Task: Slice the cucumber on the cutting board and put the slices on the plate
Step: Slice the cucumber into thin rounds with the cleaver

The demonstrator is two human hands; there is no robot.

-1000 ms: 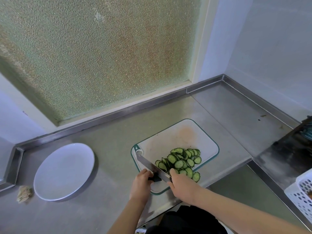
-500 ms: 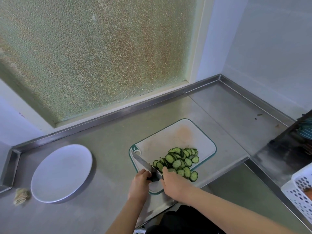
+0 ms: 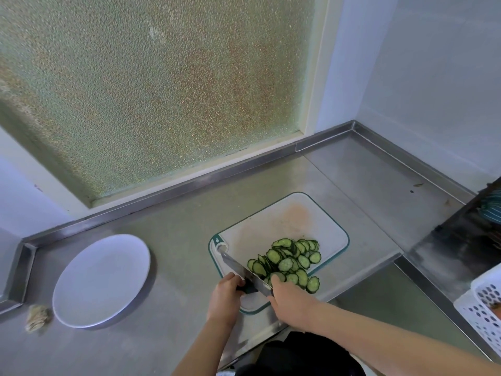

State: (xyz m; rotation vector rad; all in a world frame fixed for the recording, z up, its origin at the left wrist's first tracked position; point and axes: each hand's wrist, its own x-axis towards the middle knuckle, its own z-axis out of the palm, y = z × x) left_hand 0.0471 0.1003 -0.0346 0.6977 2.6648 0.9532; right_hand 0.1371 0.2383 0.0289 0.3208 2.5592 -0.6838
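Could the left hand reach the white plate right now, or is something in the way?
Probably yes. Only counter lies between the left hand and the plate off to its left. That hand would first have to let go of the cucumber end it holds beside the knife.

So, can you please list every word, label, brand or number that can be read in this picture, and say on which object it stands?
No text can be read anywhere in the head view.
cutting board: a small white mark on the green corner by the hole, too small to read.
knife, plate, white basket: no print shows on them.
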